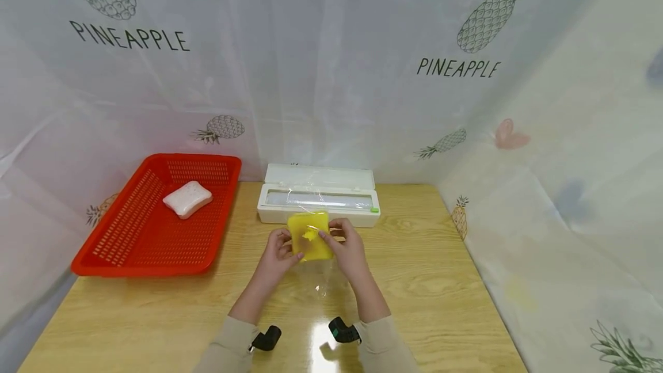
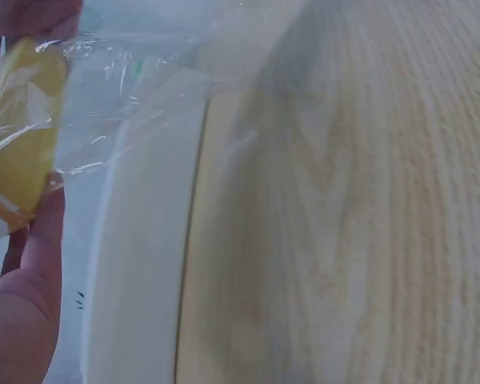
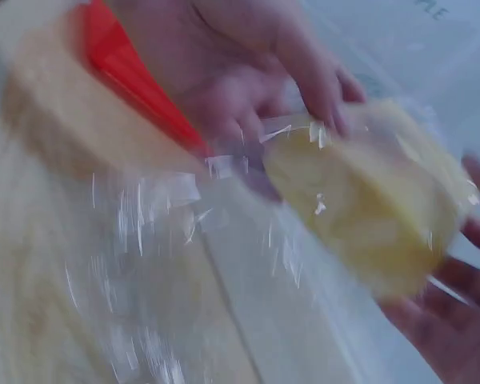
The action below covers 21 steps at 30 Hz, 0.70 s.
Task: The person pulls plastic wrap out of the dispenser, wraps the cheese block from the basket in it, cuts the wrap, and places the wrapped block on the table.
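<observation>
A flat yellow block (image 1: 300, 224) with rounded corners and a brighter yellow patch in its middle is held up in front of the body. Clear plastic film (image 3: 144, 256) covers it and hangs down loosely below. My left hand (image 1: 277, 255) pinches the block's left side between thumb and fingers. At its right side my right hand (image 1: 351, 251) grips it, the thumb lying over the front face. In the left wrist view the wrapped yellow block (image 2: 24, 152) shows at the left edge, between both hands. Motion blurs the right wrist view.
Behind the hands stands a white cling film dispenser (image 1: 318, 216), its lid raised and a roll inside. A red basket (image 1: 220, 240) on the left holds a white, rounded block (image 1: 187, 198). The wooden table (image 1: 430, 304) meets pineapple-printed sheeting (image 1: 331, 73) behind and on the right.
</observation>
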Each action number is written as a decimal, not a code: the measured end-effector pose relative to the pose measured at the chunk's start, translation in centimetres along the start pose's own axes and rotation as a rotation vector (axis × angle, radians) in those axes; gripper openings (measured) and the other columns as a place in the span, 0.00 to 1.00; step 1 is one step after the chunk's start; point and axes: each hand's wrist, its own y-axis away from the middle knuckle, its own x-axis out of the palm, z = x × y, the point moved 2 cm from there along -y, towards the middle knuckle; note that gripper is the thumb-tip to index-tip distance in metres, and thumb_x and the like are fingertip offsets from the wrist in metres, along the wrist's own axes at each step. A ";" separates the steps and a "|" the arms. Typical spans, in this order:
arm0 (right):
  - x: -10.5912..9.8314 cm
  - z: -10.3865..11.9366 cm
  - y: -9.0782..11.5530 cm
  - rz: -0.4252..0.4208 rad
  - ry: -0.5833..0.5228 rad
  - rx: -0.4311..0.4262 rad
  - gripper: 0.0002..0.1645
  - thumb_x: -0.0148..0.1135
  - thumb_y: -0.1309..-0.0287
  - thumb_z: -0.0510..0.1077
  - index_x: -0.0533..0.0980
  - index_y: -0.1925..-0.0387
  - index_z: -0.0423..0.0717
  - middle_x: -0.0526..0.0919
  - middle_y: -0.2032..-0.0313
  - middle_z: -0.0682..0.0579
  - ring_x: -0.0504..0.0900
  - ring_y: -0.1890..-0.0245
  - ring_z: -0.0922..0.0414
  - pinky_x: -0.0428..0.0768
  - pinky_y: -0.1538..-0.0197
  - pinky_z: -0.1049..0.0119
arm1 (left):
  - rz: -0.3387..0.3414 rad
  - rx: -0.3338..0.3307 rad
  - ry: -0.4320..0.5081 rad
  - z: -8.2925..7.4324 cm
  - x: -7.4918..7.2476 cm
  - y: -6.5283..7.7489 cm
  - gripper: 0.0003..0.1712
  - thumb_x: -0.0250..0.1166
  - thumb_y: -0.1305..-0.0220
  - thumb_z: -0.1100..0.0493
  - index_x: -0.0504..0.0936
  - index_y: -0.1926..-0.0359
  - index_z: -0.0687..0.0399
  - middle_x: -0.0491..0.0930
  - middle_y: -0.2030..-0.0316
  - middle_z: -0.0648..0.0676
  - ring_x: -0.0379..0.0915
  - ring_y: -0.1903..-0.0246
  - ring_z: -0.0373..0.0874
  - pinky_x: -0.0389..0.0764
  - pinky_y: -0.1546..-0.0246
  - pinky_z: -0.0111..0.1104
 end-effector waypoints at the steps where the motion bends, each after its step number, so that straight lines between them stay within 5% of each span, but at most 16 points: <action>1: -0.3 0.1 0.1 0.041 -0.031 -0.014 0.16 0.64 0.36 0.44 0.75 0.51 0.40 0.79 0.51 0.45 0.79 0.53 0.48 0.81 0.55 0.55 | -0.006 0.004 0.003 -0.2 -0.1 0.0 0.30 0.62 0.41 0.78 0.58 0.44 0.60 0.66 0.41 0.67 0.70 0.46 0.53 0.79 0.56 0.31; 8: -1.7 -0.4 0.4 0.172 -0.287 -0.072 0.17 0.44 0.25 0.37 0.71 0.44 0.28 0.75 0.47 0.36 0.78 0.55 0.50 0.77 0.51 0.39 | -0.018 0.019 0.180 -1.9 -0.2 0.2 0.28 0.60 0.37 0.75 0.61 0.44 0.49 0.67 0.39 0.62 0.73 0.50 0.43 0.78 0.62 0.28; 15: -0.9 -1.6 1.3 0.137 -0.296 -0.068 0.15 0.48 0.27 0.37 0.72 0.49 0.28 0.80 0.58 0.36 0.81 0.61 0.38 0.82 0.56 0.49 | -0.072 0.042 0.274 -2.5 0.3 0.0 0.27 0.59 0.36 0.76 0.63 0.45 0.45 0.71 0.42 0.55 0.75 0.54 0.42 0.78 0.65 0.27; 21: -0.3 -2.0 2.0 0.172 -0.340 -0.038 0.15 0.50 0.27 0.39 0.69 0.50 0.29 0.79 0.56 0.29 0.82 0.63 0.36 0.82 0.59 0.49 | -0.143 0.037 0.324 -2.0 0.3 -0.3 0.27 0.57 0.35 0.76 0.64 0.46 0.42 0.74 0.46 0.53 0.74 0.62 0.40 0.78 0.68 0.26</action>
